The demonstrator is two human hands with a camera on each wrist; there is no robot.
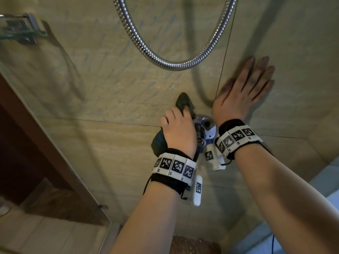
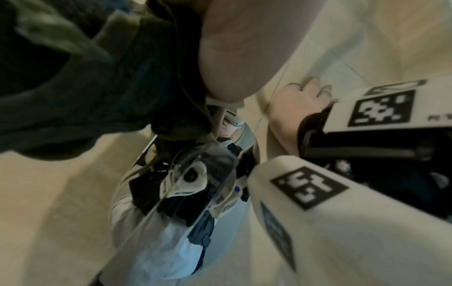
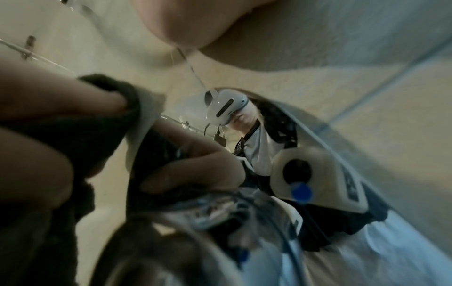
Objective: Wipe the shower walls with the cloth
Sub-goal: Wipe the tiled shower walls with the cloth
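My left hand grips a dark bunched cloth and holds it against the beige tiled shower wall, right beside the chrome valve plate. The cloth sticks out above my fingers and below my wrist. In the left wrist view the cloth fills the upper left, next to the valve plate. My right hand lies flat on the wall, fingers straight and spread, just right of a tile joint, holding nothing. The right wrist view shows fingers curled round the cloth.
A chrome shower hose loops down just above both hands. A glass shelf with a metal bracket is mounted at the upper left. The glass door edge runs along the left, with a brown mat on the floor below.
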